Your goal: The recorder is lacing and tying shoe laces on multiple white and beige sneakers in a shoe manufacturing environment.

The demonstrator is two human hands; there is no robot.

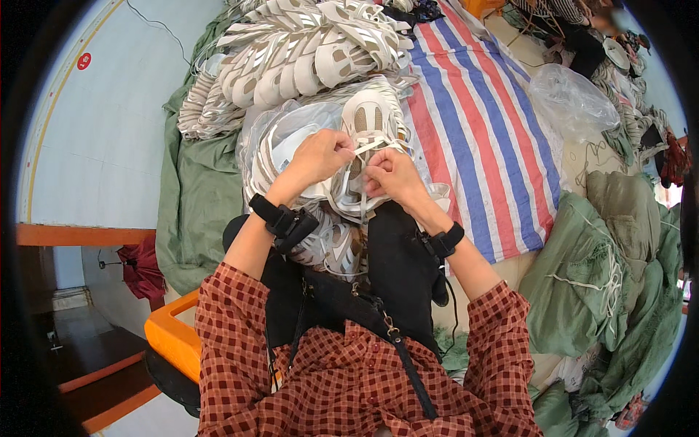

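A white and beige shoe upper [366, 113] lies over my lap with its toe pointing away from me. Across its lacing area runs a white shoelace [373, 143]. My left hand [319, 155] pinches the shoelace at the upper's left side, thumb and forefinger together. On the right side, my right hand [394, 175] is closed in a pinch close over the upper, fingertips pointing left; the lace appears to run into it. More shoe uppers [336, 244] rest below, between my knees.
Stacked shoe uppers [306, 62] rise ahead of me. A striped woven sheet [480, 138] spreads to the right, with a clear plastic bag [574, 98] beyond it. Green sacks [575, 269] lie at the right, a green cloth [196, 211] at the left. An orange chair [172, 331] is by my left side.
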